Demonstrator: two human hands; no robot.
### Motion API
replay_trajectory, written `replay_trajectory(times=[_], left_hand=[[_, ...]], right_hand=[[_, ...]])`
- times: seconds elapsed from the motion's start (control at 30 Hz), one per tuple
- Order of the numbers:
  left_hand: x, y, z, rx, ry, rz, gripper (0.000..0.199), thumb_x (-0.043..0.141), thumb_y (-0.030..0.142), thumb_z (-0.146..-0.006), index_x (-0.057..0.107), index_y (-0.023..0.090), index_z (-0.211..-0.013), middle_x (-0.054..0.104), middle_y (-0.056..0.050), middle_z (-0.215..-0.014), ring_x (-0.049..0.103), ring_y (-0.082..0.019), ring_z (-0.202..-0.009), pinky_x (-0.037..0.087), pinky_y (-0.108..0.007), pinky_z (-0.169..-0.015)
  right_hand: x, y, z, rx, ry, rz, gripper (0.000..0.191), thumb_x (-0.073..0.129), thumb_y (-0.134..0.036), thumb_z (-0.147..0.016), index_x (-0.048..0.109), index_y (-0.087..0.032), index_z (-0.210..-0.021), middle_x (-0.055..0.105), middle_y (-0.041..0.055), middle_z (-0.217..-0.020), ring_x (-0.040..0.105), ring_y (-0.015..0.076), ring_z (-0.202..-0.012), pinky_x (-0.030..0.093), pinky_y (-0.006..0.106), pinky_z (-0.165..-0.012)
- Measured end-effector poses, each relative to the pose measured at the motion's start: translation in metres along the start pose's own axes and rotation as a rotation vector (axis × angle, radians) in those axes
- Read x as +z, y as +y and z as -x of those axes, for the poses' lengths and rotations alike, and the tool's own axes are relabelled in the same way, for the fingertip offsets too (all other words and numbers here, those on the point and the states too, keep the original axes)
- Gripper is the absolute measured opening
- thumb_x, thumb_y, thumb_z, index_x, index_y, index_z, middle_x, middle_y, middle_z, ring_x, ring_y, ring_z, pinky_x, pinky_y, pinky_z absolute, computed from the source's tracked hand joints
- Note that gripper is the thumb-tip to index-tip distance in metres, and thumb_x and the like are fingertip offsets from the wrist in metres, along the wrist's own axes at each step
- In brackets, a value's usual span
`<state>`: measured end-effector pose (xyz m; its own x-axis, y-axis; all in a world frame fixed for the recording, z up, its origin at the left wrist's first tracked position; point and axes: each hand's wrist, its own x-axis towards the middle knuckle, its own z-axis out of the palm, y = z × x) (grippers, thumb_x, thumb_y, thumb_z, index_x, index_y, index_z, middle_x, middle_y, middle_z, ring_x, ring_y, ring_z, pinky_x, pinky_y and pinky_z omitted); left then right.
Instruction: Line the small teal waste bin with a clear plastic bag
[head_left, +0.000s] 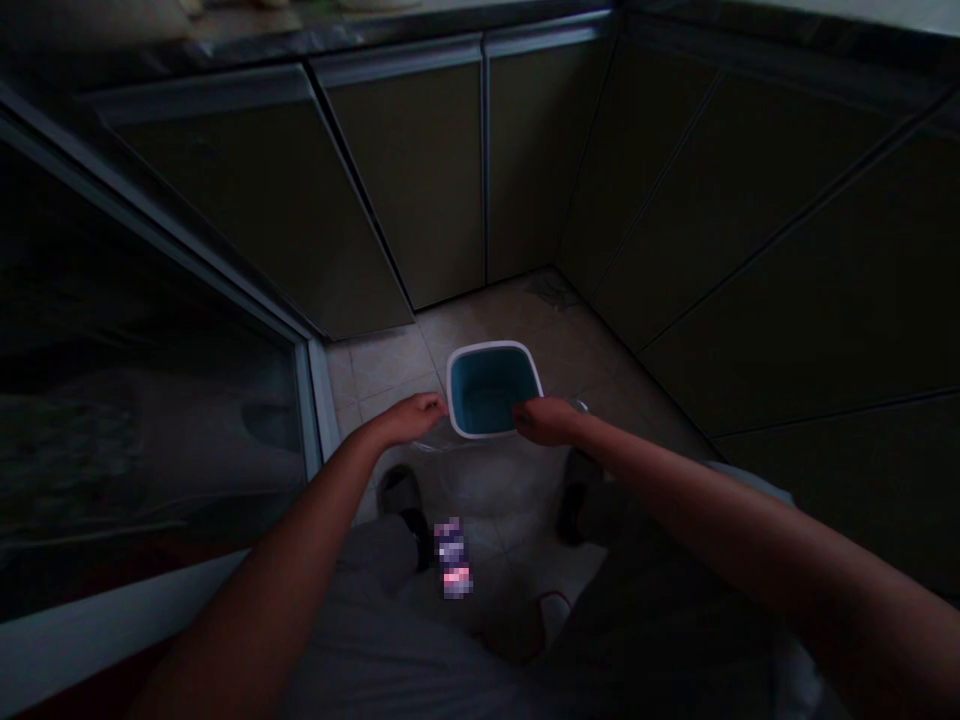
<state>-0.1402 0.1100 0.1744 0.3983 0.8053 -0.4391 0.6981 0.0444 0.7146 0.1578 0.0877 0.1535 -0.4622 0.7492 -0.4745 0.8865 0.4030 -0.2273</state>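
Floor (390, 365) is pale tile, dark patch (553, 290) in far corner. Left shoe (400, 488) and right shoe (576, 490) on it, blurred-out purple-pink item (454, 558) near the left. Can't tell if bin (489, 378) touches it.

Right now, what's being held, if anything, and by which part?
The bin, by its rim: the right hand grips the near right corner. The left hand is at the left side; whether it grips can't be told.

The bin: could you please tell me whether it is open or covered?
Open: nothing covers the bin, and its blue inside shows.
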Motion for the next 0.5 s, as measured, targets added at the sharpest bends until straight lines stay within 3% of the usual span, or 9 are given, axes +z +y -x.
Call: replay_trajectory(times=[0.23,0.5], left_hand=[[0.005,-0.028,-0.007,-0.074,-0.007,-0.3,0.033,0.047,0.04,-0.091,0.07,0.019,-0.1,0.075,-0.007,-0.098,0.067,-0.022,-0.089,0.05,-0.03,-0.081],[0.01,-0.043,0.002,-0.24,0.048,-0.505,0.042,0.047,0.051,-0.093,0.071,0.025,-0.116,0.07,-0.013,-0.124,0.065,-0.029,-0.117,0.049,-0.037,-0.098]], right_hand=[[0.013,0.003,-0.015,0.012,-0.074,-0.048,0.031,0.053,-0.033,-0.095,0.07,-0.022,-0.12,0.074,0.011,-0.121,0.07,0.0278,-0.109,0.05,0.03,-0.079],[0.019,-0.005,-0.023,0.043,-0.184,-0.011,0.038,0.05,-0.033,-0.096,0.069,-0.021,-0.127,0.074,0.0152,-0.12,0.072,0.0318,-0.108,0.054,0.036,-0.081]])
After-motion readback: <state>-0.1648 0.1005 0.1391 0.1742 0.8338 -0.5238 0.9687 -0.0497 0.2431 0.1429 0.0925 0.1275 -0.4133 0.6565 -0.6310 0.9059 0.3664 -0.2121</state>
